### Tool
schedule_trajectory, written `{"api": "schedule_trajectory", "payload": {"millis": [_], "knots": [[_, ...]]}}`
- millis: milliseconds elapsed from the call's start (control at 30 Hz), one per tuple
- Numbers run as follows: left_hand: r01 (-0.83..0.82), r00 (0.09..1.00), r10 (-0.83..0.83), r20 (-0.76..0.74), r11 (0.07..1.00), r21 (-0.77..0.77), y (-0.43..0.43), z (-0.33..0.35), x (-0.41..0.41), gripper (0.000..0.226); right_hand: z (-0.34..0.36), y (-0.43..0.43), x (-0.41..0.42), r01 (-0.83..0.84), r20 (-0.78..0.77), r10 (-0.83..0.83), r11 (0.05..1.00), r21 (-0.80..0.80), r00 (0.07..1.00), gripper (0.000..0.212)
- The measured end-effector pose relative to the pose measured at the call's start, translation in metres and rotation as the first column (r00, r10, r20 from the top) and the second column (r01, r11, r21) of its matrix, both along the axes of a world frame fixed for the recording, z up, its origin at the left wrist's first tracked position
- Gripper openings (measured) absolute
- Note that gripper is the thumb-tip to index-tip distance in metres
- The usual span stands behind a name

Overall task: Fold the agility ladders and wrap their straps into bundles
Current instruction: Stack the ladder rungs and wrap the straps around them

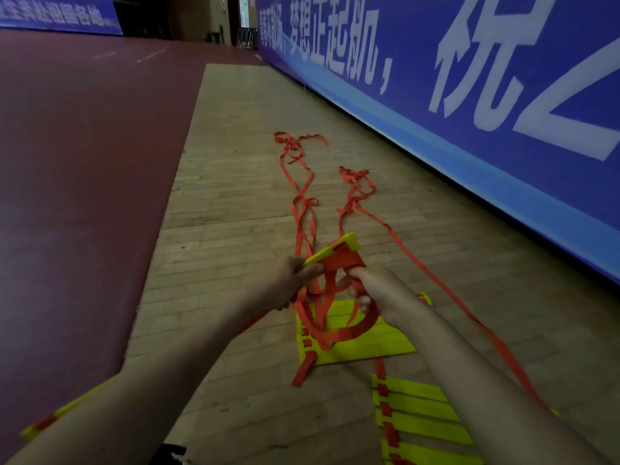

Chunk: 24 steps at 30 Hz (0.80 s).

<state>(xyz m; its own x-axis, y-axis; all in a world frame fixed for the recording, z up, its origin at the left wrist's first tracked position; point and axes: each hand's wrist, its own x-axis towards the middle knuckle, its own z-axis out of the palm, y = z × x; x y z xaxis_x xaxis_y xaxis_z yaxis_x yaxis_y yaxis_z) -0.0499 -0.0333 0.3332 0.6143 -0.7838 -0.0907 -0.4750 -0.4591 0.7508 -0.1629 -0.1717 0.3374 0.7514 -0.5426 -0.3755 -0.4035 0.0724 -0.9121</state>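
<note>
The left hand [288, 280] grips with curled fingers the near end of a bundle of yellow rungs [350, 242]. The long axis of this bundle goes from the palm up and to the right, away from the person. The red strap [339, 260] lies across its middle in flat turns. The right hand [379, 293] is just beside the bundle, on its lower right side, with thumb and fingers closed round the same strap where it leaves the winding, so I judge it is the hand that will carry the next turn around. The rungs look like stiff, smooth, thin plastic; the strap is flat woven webbing, soft and easy to twist. Below the hands it hangs in a slack loop above a flat stack of rungs [369, 344] on the wooden floor [235, 196]. The loose tails [303, 209] run away from the person along the boards and end in tangles far off. A second ladder [419, 421] lies nearer, partly under the right forearm. A blue banner [469, 78] stands along the right.
</note>
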Motion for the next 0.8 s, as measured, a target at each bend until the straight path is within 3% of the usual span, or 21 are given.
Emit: {"api": "schedule_trajectory", "payload": {"millis": [133, 233, 333, 433, 500, 700, 800], "knots": [[-0.166, 0.969, 0.143, 0.199, 0.981, 0.101, -0.003, -0.004, 0.005, 0.055, 0.000, 0.011, 0.005, 0.078, 0.014, -0.082, 0.983, 0.169, 0.997, 0.030], [-0.232, 0.961, 0.205, 0.186, 0.964, 0.134, -0.002, -0.008, 0.010, 0.061, 0.003, 0.020, 0.009, 0.109, 0.094, -0.144, 0.947, 0.303, 0.985, 0.029], [-0.237, 0.960, 0.214, 0.182, 0.965, 0.115, -0.001, -0.007, 0.009, 0.071, 0.002, 0.019, 0.008, 0.134, 0.112, -0.145, 0.986, 0.099, 0.983, 0.030], [-0.300, 0.898, 0.214, 0.383, 0.937, 0.178, -0.002, -0.006, 0.007, 0.075, -0.001, 0.019, 0.006, 0.175, 0.097, -0.162, 0.974, -0.145, 0.982, 0.022], [-0.308, 0.877, 0.193, 0.440, 0.929, 0.206, -0.002, -0.006, 0.008, 0.075, -0.003, 0.018, 0.006, 0.214, 0.090, -0.198, 0.949, -0.232, 0.976, 0.020], [-0.196, 0.971, 0.161, 0.177, 0.961, 0.197, 0.002, -0.002, 0.018, 0.081, -0.005, 0.009, 0.000, 0.120, 0.133, -0.124, 0.992, 0.040, 0.983, 0.008], [-0.153, 0.983, 0.127, 0.131, 0.965, 0.214, 0.005, -0.001, 0.021, 0.076, -0.007, -0.002, -0.003, -0.080, 0.094, 0.069, 0.989, 0.127, 0.993, 0.013]]}}
